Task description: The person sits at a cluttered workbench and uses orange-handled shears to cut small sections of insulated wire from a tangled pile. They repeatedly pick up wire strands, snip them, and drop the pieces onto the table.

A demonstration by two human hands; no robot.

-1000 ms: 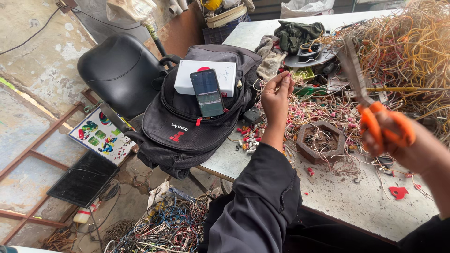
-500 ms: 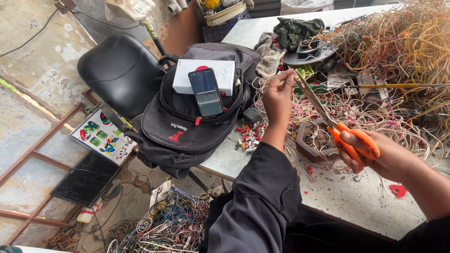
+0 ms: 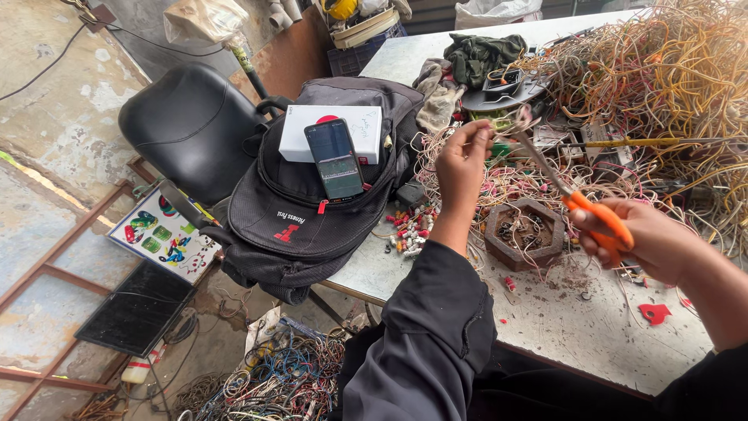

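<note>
Orange-handled scissors [image 3: 580, 204] gripped in right hand [image 3: 650, 238], left hand [image 3: 461, 160] pinching wire beside hexagonal tray [image 3: 523, 231].

The right hand [image 3: 650, 238] has brought the scissors [image 3: 573, 195] to the wire.

One scissors [image 3: 580, 199]; one backpack [image 3: 312, 195]; one phone [image 3: 335, 158]; one white box [image 3: 331, 132]; one chair [image 3: 191, 129]

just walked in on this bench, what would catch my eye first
The huge tangle of yellow and orange wires heaped at the table's far right. In front of it, the right hand works orange-handled scissors toward a thin wire pinched in the left hand. At left, a black backpack carries a phone and a white box.
</note>
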